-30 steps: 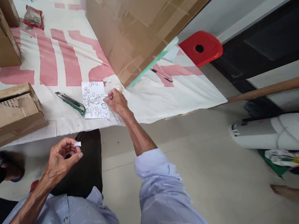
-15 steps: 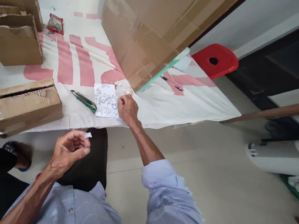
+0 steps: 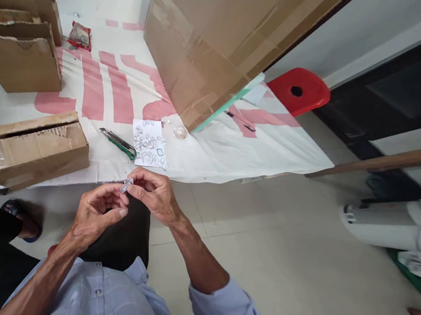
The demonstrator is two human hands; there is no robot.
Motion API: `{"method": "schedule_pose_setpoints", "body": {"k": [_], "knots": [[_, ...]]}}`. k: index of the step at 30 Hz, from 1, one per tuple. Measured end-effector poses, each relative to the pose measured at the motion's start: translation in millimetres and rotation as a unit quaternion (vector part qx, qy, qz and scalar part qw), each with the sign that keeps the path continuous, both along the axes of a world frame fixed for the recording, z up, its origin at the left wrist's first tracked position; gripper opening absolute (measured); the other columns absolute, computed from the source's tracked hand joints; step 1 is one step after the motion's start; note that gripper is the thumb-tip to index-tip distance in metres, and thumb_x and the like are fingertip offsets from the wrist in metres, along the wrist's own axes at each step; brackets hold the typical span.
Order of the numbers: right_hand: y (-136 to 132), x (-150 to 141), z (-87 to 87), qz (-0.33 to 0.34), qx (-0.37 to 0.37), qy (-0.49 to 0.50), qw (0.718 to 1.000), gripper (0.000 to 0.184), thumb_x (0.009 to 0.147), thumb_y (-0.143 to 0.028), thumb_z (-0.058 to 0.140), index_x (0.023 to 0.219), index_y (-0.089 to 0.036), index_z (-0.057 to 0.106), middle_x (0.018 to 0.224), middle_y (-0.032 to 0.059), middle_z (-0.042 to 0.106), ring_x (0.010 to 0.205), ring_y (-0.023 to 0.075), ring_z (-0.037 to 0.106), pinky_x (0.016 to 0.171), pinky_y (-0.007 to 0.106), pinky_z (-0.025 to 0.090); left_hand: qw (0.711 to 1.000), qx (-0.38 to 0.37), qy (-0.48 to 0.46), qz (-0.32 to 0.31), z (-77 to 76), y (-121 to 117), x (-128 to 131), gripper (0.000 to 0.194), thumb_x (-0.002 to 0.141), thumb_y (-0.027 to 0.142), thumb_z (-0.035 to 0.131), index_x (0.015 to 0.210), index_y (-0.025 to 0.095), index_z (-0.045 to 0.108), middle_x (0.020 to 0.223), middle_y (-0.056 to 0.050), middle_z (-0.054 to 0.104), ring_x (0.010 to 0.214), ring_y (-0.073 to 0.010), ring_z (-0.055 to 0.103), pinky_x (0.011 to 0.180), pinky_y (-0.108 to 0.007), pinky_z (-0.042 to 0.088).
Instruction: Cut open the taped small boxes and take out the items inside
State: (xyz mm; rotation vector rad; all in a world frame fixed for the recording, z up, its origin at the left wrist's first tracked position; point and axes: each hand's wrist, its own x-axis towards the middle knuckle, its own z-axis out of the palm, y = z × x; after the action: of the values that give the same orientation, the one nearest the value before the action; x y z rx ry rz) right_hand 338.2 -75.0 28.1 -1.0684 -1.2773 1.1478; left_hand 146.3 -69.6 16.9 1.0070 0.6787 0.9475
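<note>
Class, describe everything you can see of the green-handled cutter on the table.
The cutter is a slim, straight tool with a green, plastic-looking handle and a greyish, metallic-looking stretch. It lies slantwise on the white cloth, green end beside the white sheet; whether they touch is unclear. No one holds it. Any blade is too small to make out.

The light is soft, right edge blurry

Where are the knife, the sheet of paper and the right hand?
Knife [image 3: 118, 142]: head view, middle of its body.
Sheet of paper [image 3: 157, 131]: head view, bare part near its upper right corner.
Right hand [image 3: 157, 198]: head view, middle of the hand.
</note>
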Motion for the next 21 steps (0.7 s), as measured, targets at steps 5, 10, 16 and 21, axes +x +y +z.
{"method": "schedule_pose_setpoints", "body": {"k": [5, 10, 16, 21], "knots": [[2, 2, 0.3, -0.012, -0.019, 0.019, 1.0, 0.035, 0.084, -0.053, 0.088, 0.085, -0.021, 0.073, 0.081, 0.0005, 0.069, 0.075, 0.0152, 0.064, 0.073, 0.029, 0.057, 1.0, 0.004, 0.012, 0.004, -1.5, 3, 2, 0.037, 0.074, 0.033, 0.098, 0.107, 0.02, 0.086, 0.09, -0.007, 0.077, 0.078, -0.0146, 0.07, 0.076, -0.025, 0.059], [5, 3, -5.8, 0.01, -0.031, 0.038, 0.999, 0.039, 0.085, -0.056, 0.087, 0.084, -0.022, 0.069, 0.078, 0.0004, 0.068, 0.072, 0.0156, 0.063, 0.069, 0.029, 0.056, 0.999, 0.006, 0.039, 0.001, -6.0, 5, 3, 0.038, 0.073, 0.03, 0.097, 0.109, 0.019, 0.087, 0.09, -0.007, 0.077, 0.078, -0.0153, 0.07, 0.077, -0.026, 0.059], [7, 3, -9.3, 0.022, -0.049, 0.067, 0.996, 0.04, 0.085, -0.059, 0.086, 0.083, -0.023, 0.069, 0.077, 0.0009, 0.068, 0.068, 0.016, 0.061, 0.067, 0.032, 0.056, 0.998, 0.008, 0.054, -0.001, -9.7, 7, 5, 0.037, 0.075, 0.03, 0.095, 0.11, 0.019, 0.086, 0.09, -0.007, 0.077, 0.078, -0.0157, 0.07, 0.077, -0.027, 0.059], [8, 5, -10.9, 0.004, -0.054, 0.071, 0.996, 0.042, 0.082, -0.059, 0.089, 0.079, -0.022, 0.069, 0.078, 0.0005, 0.066, 0.066, 0.0136, 0.057, 0.066, 0.03, 0.053, 0.999, 0.007, 0.053, -0.004, -14.0, 8, 6, 0.04, 0.075, 0.032, 0.096, 0.112, 0.018, 0.086, 0.091, -0.008, 0.077, 0.078, -0.0159, 0.07, 0.076, -0.027, 0.059]]}}
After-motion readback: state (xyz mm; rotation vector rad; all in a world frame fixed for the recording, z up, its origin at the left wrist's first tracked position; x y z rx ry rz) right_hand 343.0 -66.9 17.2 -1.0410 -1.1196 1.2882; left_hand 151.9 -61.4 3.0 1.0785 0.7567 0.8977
